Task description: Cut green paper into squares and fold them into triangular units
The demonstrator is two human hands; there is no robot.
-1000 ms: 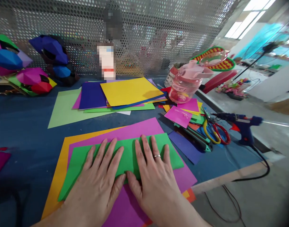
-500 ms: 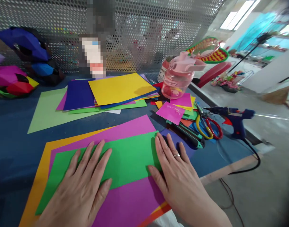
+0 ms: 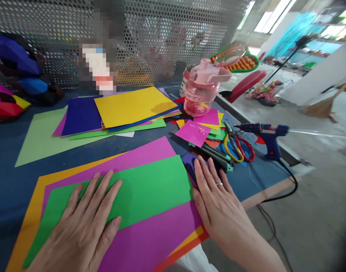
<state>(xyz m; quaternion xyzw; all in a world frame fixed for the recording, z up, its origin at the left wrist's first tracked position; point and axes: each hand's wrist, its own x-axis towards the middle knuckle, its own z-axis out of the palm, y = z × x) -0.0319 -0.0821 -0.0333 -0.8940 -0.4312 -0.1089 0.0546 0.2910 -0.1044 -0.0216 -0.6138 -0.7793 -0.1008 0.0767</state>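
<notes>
My left hand (image 3: 79, 223) lies flat on a strip of green paper (image 3: 150, 189), its fingers spread. Under the green paper are a purple sheet (image 3: 150, 241) and an orange-yellow sheet (image 3: 25, 223), with a red-orange edge (image 3: 187, 249) showing at the front. My right hand (image 3: 218, 200) rests just past the green paper's right end, fingers stretched out and a ring on one of them. Its fingertips reach over a dark blue piece (image 3: 190, 160) beside a black and green utility knife (image 3: 215, 156).
Behind lies a stack of coloured sheets topped by a yellow one (image 3: 136, 105). A pink bottle (image 3: 201, 90), small paper pieces (image 3: 194, 132), scissors (image 3: 239, 147) and a blue glue gun (image 3: 269, 136) stand or lie to the right. Faceted paper models (image 3: 17, 56) sit at the left.
My right hand has slid right, off the green paper's end, which now shows fully. My left hand stays flat on the paper. The whole view has shifted slightly.
</notes>
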